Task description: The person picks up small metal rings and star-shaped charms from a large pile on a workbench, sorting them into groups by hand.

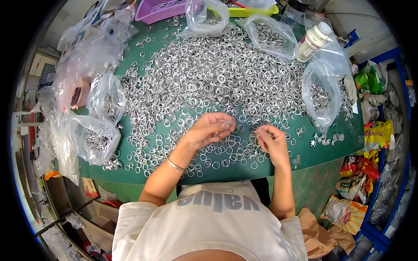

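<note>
A broad heap of silver metal rings (222, 69) covers the middle of the green table (348, 152), with looser rings scattered along its near side. Over these loose rings, my left hand (211, 129) is closed, palm partly turned up, with a silver ring (226, 125) at the thumb and fingertips. A metal bangle sits on that wrist. Just to the right, my right hand (272, 141) is closed too, thumb against the fingers. Whatever it pinches is too small to make out. The two hands are a short gap apart and do not touch.
Clear bags of small metal pieces stand at left (98, 137) and right (321, 98). A white bottle (314, 41) stands at the back right, a purple tray (152, 12) and a yellow-green tray (274, 9) at the back. Blue shelving (383, 174) with packages is at right.
</note>
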A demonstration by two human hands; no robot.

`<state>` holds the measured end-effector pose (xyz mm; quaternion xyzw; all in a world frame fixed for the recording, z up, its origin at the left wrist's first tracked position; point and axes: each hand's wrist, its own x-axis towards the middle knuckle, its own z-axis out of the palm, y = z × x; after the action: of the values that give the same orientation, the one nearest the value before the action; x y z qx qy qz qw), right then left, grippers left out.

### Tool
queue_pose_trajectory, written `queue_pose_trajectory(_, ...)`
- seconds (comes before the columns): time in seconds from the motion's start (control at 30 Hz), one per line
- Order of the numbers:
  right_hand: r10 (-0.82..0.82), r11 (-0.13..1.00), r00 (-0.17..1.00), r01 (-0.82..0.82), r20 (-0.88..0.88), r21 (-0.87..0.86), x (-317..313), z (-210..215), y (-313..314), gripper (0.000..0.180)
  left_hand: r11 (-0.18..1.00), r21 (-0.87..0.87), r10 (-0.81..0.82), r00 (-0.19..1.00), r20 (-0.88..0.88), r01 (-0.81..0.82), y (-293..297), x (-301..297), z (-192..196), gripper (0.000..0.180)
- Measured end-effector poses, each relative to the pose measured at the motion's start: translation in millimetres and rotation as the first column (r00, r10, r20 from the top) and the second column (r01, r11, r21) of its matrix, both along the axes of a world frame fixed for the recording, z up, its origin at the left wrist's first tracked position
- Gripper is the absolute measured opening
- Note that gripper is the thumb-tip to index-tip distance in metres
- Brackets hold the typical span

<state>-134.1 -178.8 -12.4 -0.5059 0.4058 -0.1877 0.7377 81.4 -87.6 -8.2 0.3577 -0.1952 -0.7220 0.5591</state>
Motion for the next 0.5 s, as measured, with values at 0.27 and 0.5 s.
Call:
queue_pose_trajectory(0.27,-0.443,0.792,0.572,-0.112,0.690,0.601,-29,-21,-6,0.029,0.983,0.186,-0.016,0.999,0.050,0.006,7,-11,-5,0.016)
queue_pose_trajectory(0.5,-0.118,0.842,0.938,-0.079,-0.326,-0.533,-34,0,14,0.020,0.991,-0.131,0.123,0.488,0.864,-0.018,9,-44,-8,0.014)
